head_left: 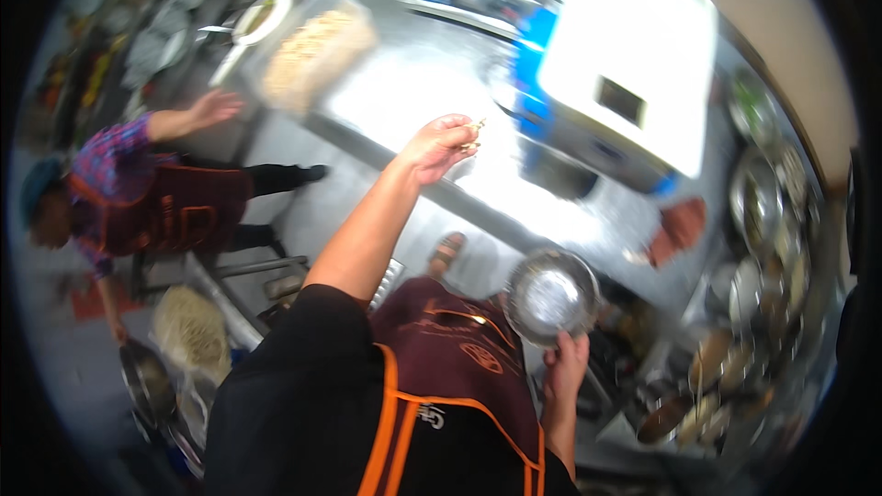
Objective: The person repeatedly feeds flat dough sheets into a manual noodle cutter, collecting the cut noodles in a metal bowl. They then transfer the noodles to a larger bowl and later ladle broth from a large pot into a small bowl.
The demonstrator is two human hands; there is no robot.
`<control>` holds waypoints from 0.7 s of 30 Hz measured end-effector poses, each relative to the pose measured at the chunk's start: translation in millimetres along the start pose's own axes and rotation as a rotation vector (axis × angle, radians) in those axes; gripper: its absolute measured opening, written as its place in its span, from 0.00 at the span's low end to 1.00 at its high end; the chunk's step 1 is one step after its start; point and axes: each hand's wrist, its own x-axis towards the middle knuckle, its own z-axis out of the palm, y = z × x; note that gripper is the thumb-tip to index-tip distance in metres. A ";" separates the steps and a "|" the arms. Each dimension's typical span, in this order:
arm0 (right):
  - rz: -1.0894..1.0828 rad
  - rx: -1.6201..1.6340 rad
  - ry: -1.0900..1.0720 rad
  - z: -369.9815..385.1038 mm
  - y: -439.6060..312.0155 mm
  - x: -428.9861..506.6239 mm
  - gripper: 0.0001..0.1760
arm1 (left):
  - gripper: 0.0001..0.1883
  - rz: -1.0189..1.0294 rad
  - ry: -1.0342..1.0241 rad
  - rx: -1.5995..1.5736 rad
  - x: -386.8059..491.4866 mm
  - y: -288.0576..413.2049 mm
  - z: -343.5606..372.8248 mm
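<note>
My left hand [441, 146] is raised over the near edge of the steel counter [413, 83]. A few small pale food pieces [474, 135] are pinched between its thumb and fingers; blur hides what kind they are. Lower and to the right, my right hand [568, 365] grips the rim of a round metal bowl [551, 297], held in front of the counter's edge. The bowl's shiny bottom shows, and I make out no food in it. To the upper left of my left hand, a clear plastic tub [313, 55] holds many similar pale pieces.
A white-handled strainer [265, 21] lies beyond the tub. A blue-and-steel appliance with a white top [627, 34] and a brown cloth [679, 231] occupy the counter. Bowls [754, 200] crowd the right. A co-worker [158, 200] at left holds a pan [148, 382] near bagged noodles [193, 327].
</note>
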 end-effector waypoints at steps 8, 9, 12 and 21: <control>0.008 -0.035 -0.085 90.3 -2.2 30.6 0.06 | 0.12 0.383 0.674 0.840 -1.3 240.1 -241.2; 0.002 -0.059 -0.046 100.7 1.0 30.7 0.08 | 0.16 0.460 0.747 0.915 2.7 254.6 -259.8; 0.016 -0.084 -0.119 111.9 4.0 32.5 0.10 | 0.28 0.085 0.841 1.643 8.0 271.6 -268.6; -0.099 0.149 0.105 34.3 6.5 1.3 0.12 | 0.21 0.373 -0.673 1.196 22.4 -13.8 61.5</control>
